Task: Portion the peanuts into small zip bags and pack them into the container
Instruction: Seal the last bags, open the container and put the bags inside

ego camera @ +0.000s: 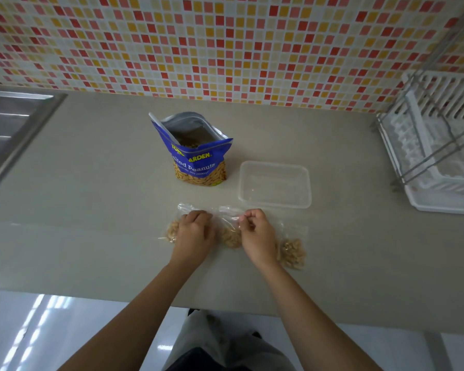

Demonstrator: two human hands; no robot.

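A blue bag of salted peanuts (196,156) stands open on the beige counter. To its right sits a clear plastic container (275,184) with nothing in it. Three small zip bags with peanuts lie in a row near me: a left one (172,230), a middle one (229,231) and a right one (292,251). My left hand (194,231) has its fingers curled on the top edge between the left and middle bags. My right hand (256,231) pinches the top of the middle bag.
A steel sink (14,129) lies at the far left. A white dish rack (437,145) stands at the right on the counter (91,210). The tiled wall runs behind. The counter's front edge is just below my forearms.
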